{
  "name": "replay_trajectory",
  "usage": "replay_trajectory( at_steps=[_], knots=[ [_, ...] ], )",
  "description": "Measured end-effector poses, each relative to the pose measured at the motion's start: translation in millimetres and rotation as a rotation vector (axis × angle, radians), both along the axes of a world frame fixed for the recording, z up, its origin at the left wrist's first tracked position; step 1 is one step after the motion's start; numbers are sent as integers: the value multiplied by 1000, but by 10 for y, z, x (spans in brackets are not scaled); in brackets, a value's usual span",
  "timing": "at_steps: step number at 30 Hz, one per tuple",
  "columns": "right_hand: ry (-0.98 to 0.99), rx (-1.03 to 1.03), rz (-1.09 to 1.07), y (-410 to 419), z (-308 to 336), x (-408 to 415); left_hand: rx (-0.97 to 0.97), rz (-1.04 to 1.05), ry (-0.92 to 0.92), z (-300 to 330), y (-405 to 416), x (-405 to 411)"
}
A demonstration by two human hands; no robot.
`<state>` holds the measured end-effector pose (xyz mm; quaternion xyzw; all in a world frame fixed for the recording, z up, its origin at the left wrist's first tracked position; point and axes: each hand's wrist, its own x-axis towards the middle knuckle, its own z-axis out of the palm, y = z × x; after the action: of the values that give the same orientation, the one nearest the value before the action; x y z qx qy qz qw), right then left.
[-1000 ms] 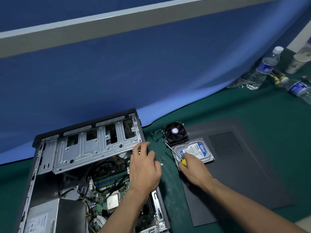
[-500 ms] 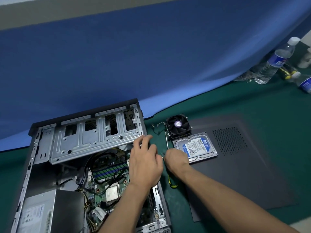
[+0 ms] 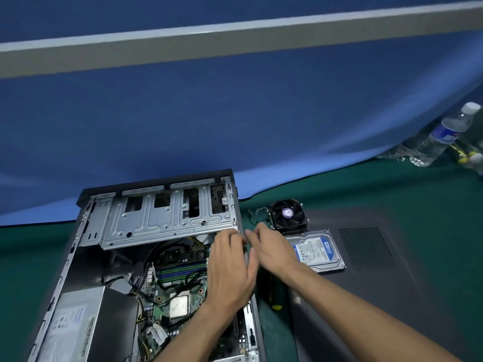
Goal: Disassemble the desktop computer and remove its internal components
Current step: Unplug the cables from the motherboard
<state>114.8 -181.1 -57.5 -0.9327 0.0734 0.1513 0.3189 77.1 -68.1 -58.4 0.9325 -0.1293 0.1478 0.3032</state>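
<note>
the open grey sheet-metal computer case lies at the green mat's near left edge, holding a ribbed silver drive cage, green motherboard and boxy power supply. the left hand rests on the case's right wall, fingers together; the right hand hovers beside it, fingertips blurred, perhaps pinching something.

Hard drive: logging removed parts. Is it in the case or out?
Out. The hard drive lies on the dark side panel beside the computer case, below the fan.
</note>
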Motion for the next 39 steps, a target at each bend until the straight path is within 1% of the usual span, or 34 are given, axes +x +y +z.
replay_trajectory(
  at_steps=[2,4,5,8,10,15,19,23,27,31,33,37,39],
  knots=[
    [-47,39,-52,119,115,62,-98,45,48,-28,90,-26],
    [-80,78,-108,247,171,115,-200,120,174,-112,223,-35],
    [-80,96,-132,313,173,136,-215,145,231,-174,297,-31],
    [-29,129,-225,504,101,116,-120,185,324,-340,502,20],
    [-31,101,-269,579,27,63,-67,200,392,-424,597,65],
    [-118,-5,-245,575,-45,59,-12,214,488,-567,639,142],
    [-148,0,-286,578,-78,62,104,166,544,-636,540,191],
    [-153,-16,-309,584,-115,80,129,124,657,-728,513,218],
    [-160,-36,-302,593,-136,100,105,146,679,-797,519,226],
    [-164,-62,-298,597,-147,96,90,151,640,-794,521,253],
    [-157,-79,-306,597,-149,102,136,124,603,-752,498,287],
    [-147,-74,-340,603,-162,114,171,121,631,-770,447,384],
    [-144,-70,-352,599,-163,119,253,50,588,-738,455,428]
  ],
)
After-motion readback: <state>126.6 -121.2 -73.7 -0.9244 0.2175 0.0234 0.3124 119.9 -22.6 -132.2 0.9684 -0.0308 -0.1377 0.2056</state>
